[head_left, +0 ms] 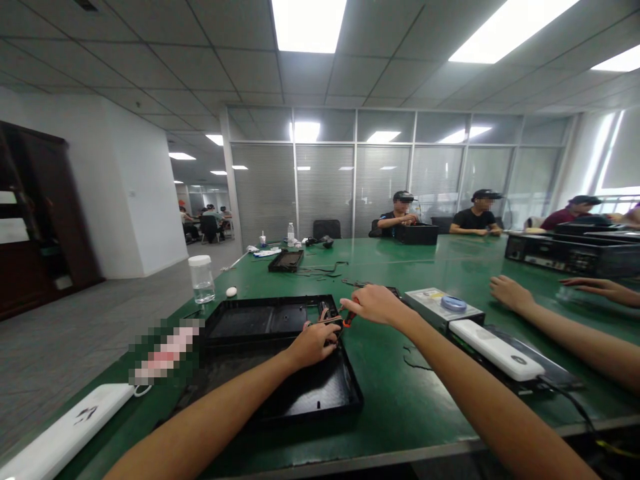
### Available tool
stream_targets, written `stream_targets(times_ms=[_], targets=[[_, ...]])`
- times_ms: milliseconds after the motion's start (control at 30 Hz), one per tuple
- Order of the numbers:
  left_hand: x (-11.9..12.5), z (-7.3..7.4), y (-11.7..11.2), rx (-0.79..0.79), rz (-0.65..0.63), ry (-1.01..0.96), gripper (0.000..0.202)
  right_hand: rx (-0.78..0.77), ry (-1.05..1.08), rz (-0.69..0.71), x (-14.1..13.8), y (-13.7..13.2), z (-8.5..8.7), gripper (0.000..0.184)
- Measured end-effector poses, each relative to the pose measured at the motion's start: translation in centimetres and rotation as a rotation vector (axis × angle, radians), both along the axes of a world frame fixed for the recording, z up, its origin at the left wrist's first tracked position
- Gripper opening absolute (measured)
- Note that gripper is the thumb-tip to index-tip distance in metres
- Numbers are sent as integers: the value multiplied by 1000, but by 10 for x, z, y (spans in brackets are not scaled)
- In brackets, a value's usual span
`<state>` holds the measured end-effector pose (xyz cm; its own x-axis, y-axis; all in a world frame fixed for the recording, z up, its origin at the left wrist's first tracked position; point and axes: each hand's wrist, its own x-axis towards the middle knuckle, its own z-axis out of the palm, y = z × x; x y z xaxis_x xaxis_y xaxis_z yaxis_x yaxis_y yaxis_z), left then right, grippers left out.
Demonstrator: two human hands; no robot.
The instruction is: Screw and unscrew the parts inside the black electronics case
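Note:
A black open case [280, 373] lies on the green table [400, 400] in front of me. My left hand [313, 343] is closed over a small part with thin wires at the case's right side. My right hand [375, 303] is closed on a tool with an orange-red handle [350, 319], its tip pointing down at that same spot. Another black panel [260, 317] lies just behind the case.
A silver metal box [433, 307] with a blue tape roll and a white remote-like device [495, 350] lie to the right. Another person's hands [510, 293] rest there. A clear jar [201, 279] stands left, a white device [65, 433] near the edge. People sit at the far end.

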<state>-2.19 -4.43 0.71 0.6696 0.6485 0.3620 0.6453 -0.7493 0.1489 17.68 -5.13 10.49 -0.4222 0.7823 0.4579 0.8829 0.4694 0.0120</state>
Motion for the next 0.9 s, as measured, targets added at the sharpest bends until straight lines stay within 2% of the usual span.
stream_targets(times_ms=[100,200,267,333,433,533,600,700,800,900], targets=[[-1,1,-2,14,-25,8,38,-67,238,116,15,18,-17,42],[-2,2,-3,49,-37,44,35,-254,681,217,45,42,-49,39],[-1,2,-4,81,-42,65,34,-376,1048,192,68,57,-74,36],[-1,2,-4,108,-52,69,32,-398,1387,163,85,68,-92,30],[0,4,-3,142,-55,55,27,-378,1740,132,94,77,-105,24],[0,5,-2,160,-80,83,23,-451,1873,162,84,78,-104,23],[0,4,0,158,-158,158,19,-512,1900,210,74,76,-103,23],[0,1,1,171,-280,241,18,-574,1912,247,62,72,-103,22],[-2,-2,2,182,-313,236,19,-601,1894,262,56,68,-102,24],[-3,-3,-1,170,-326,216,20,-588,1846,337,51,65,-97,19]])
